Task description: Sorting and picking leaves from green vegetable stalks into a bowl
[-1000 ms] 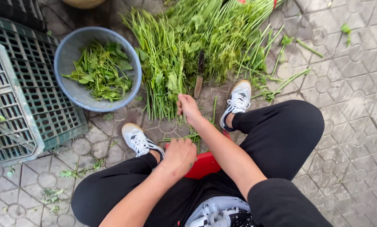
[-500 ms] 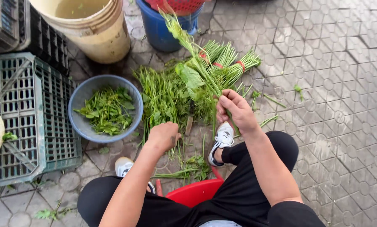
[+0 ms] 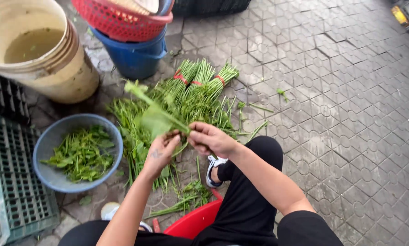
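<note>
Both hands meet over a long leafy green stem (image 3: 156,116) held above the paving. The right hand (image 3: 210,139) is clamped around its lower stalk, and the left hand (image 3: 161,152) pinches the stem just beside it, fingers closed on the greenery. To strip it cleanly, I judge the right hand should hold firm while the left plucks close to the stalk — soft leaves tear easily. Below lies a loose heap of green stems (image 3: 140,132) and bundles tied with red bands (image 3: 197,84). A round blue-grey plastic basin (image 3: 47,141) holds limp picked leaves (image 3: 81,155); a cream bucket (image 3: 72,77) stands behind, on patterned grey pavers (image 3: 350,114).
</note>
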